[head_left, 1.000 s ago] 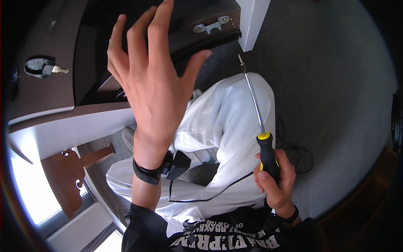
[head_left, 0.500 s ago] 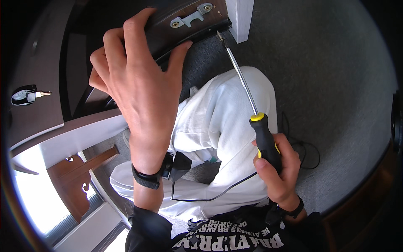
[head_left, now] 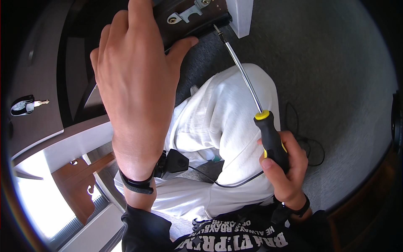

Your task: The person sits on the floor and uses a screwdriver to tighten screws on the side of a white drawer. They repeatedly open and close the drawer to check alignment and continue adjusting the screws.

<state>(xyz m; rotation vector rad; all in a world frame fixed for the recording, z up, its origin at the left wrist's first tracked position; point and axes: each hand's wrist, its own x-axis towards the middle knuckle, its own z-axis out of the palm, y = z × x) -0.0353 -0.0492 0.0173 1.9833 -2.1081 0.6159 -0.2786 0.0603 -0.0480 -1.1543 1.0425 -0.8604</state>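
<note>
My left hand [head_left: 136, 75] grips the edge of a dark brown panel [head_left: 217, 13], with its thumb along the lower side and its fingers reaching over the top. A silvery metal bracket [head_left: 184, 16], fastened by screws at its ends, sits on the panel face. In my right hand [head_left: 289, 170] is a screwdriver [head_left: 245, 80] with a black and yellow handle. At the screwdriver's tip is a screw [head_left: 217, 29], its point close to the panel's lower black edge. I cannot tell whether the screw touches it.
A white post [head_left: 240, 19] stands at the panel's right end. To the left, a key with a black fob [head_left: 24, 105] lies on a brown surface. My bent leg in white trousers [head_left: 243, 126] is beneath the screwdriver. A black cable [head_left: 321, 153] lies on the grey carpet.
My left hand has moved up and appears larger, still on the panel. The screwdriver's tip has shifted slightly up and left, while its handle and my right hand moved a little right.
</note>
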